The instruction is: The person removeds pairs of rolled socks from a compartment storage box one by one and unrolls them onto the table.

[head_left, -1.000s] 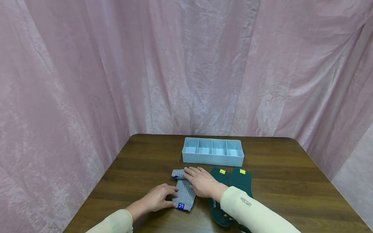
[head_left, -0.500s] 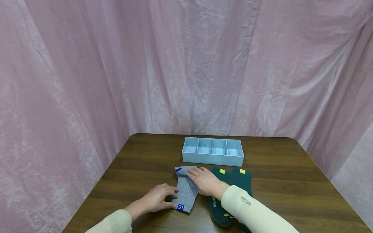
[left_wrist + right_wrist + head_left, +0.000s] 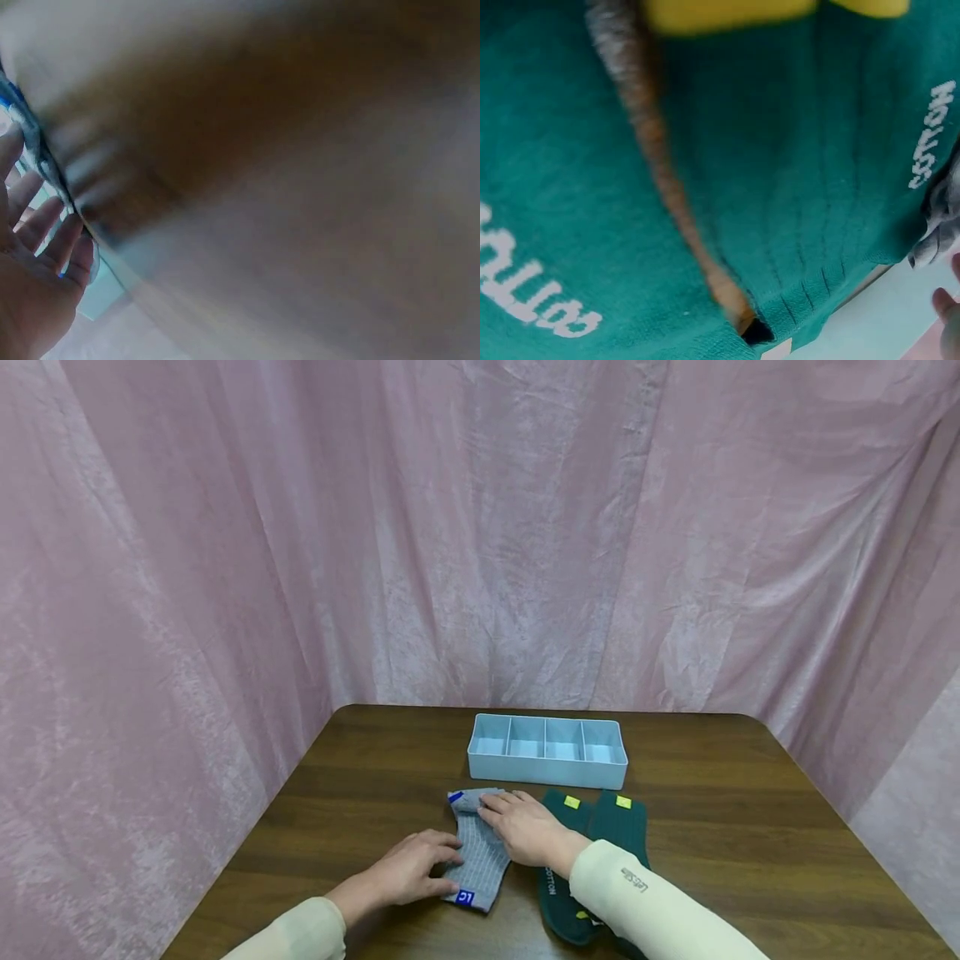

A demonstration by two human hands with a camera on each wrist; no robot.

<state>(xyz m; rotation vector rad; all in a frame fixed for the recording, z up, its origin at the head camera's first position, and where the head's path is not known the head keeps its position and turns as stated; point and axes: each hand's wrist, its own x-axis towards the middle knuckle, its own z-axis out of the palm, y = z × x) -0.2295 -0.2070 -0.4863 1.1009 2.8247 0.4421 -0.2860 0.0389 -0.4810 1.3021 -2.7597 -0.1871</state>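
A grey ribbed sock with a blue LC label lies lengthwise on the table, its far end turned at a blue-marked corner. My left hand is at its left edge, thumb near the label and fingers loosely bent. My right hand rests its extended fingertips on the sock's far right part, covering some of it. Under my right forearm lies a pair of dark green socks with yellow patches, partly hidden by the sleeve. They fill most of the right wrist view, where white lettering shows on them.
A light blue box with several compartments in a row stands beyond the socks. The brown wooden table ends at a rounded far edge, with a pink curtain hanging behind it.
The grey sock's far end has been straightened and shifted right, in line with the rest of it. My right hand moved slightly right with it; my left hand has barely moved.
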